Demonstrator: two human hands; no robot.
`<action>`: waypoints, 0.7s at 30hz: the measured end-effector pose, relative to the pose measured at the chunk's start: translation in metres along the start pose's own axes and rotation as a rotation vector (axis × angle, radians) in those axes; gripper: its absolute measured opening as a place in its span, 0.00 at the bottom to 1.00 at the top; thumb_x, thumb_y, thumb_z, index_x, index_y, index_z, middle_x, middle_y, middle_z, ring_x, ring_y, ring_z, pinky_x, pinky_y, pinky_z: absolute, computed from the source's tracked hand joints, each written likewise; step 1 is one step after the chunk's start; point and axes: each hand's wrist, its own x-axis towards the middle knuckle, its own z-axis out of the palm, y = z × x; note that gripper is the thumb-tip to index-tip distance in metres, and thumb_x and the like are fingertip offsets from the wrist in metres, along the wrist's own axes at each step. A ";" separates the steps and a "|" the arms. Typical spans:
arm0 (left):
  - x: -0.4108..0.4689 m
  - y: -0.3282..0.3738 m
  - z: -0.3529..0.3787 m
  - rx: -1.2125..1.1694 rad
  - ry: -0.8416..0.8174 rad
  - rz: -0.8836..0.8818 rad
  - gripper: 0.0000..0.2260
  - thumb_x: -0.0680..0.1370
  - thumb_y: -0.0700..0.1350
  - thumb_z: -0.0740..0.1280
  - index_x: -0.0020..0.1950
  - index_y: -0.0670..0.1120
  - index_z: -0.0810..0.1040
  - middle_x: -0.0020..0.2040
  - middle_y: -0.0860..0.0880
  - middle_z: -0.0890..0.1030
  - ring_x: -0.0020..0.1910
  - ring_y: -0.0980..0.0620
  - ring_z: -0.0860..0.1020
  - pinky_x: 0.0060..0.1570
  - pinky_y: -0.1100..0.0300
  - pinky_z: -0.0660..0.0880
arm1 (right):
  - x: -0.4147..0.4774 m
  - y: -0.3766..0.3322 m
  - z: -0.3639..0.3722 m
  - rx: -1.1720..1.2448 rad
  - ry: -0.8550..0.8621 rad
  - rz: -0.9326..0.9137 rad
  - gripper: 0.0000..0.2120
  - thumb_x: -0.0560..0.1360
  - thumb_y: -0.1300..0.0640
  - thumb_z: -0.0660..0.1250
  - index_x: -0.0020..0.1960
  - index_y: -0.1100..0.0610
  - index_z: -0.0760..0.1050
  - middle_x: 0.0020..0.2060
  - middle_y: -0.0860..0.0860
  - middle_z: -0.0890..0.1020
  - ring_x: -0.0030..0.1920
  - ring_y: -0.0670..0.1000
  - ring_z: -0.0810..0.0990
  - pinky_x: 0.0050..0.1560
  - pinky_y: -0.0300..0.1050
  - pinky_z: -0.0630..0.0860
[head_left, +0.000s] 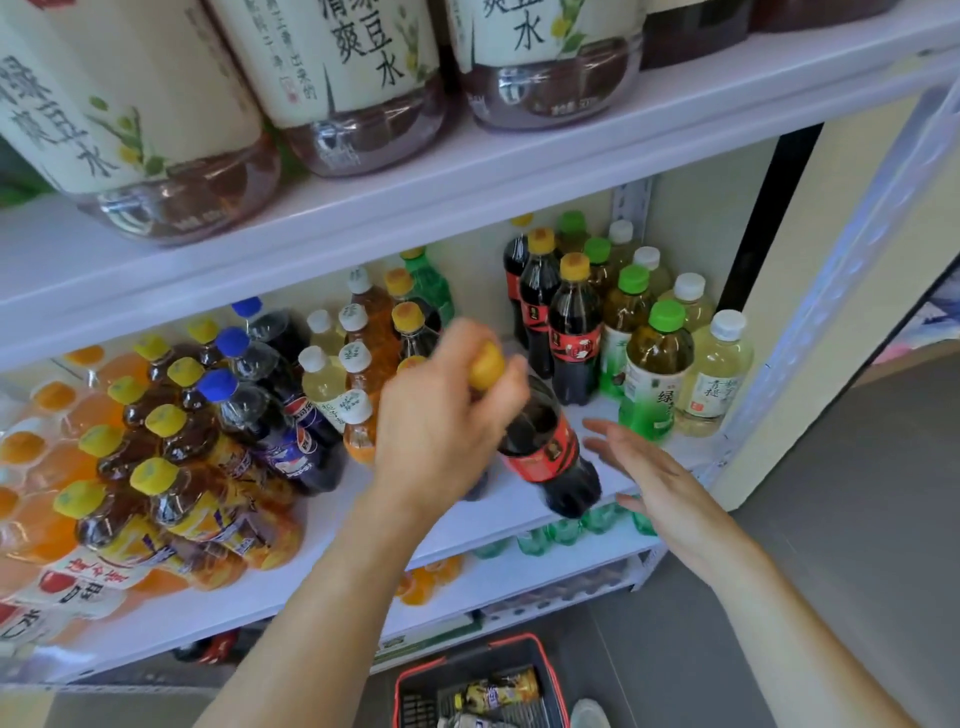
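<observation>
Red-rimmed basket (514, 640) is sitting on the floor nearest the person, with a few bottles lying in it.

Left hand (441, 415) is gripping the cola bottle (545, 447) at the neck, fingers curled round just under the yellow cap. The bottle is tilting, its base at the front edge of the middle shelf (363, 525); whether it is resting there cannot be told. Right hand (649, 478) is hovering just beside the label, fingers straight and spread, holding nothing.

Judging: the bottle is looking full, so heavy for a neck hold. Its plastic is stiff, smooth and probably slippery, and not fragile. The labelled waist is offering the surer grip.

The shelf is white, slick and crowded. Matching cola bottles (574, 343) are standing behind, green tea bottles (657, 379) alongside them. Large tea bottles (343, 78) are overhanging from the shelf above.
</observation>
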 end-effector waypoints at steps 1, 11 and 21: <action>0.000 0.002 -0.013 -0.108 0.078 -0.065 0.10 0.75 0.58 0.64 0.46 0.52 0.72 0.34 0.51 0.77 0.31 0.54 0.76 0.29 0.57 0.73 | -0.002 0.001 0.000 0.061 -0.067 0.038 0.26 0.72 0.33 0.56 0.65 0.42 0.75 0.65 0.48 0.79 0.68 0.49 0.73 0.70 0.60 0.67; -0.004 -0.018 -0.046 -0.868 0.269 -0.530 0.05 0.76 0.49 0.67 0.43 0.49 0.79 0.35 0.52 0.81 0.36 0.53 0.81 0.37 0.58 0.78 | -0.034 -0.012 0.026 0.633 -0.715 0.133 0.29 0.76 0.39 0.66 0.65 0.61 0.75 0.48 0.66 0.82 0.42 0.60 0.83 0.33 0.47 0.81; -0.021 -0.001 -0.027 -0.810 -0.081 -0.585 0.32 0.70 0.56 0.72 0.73 0.52 0.67 0.51 0.50 0.84 0.51 0.51 0.84 0.51 0.48 0.81 | -0.063 -0.025 0.061 0.516 -0.317 -0.123 0.23 0.64 0.49 0.81 0.55 0.52 0.75 0.49 0.63 0.81 0.48 0.63 0.80 0.43 0.55 0.80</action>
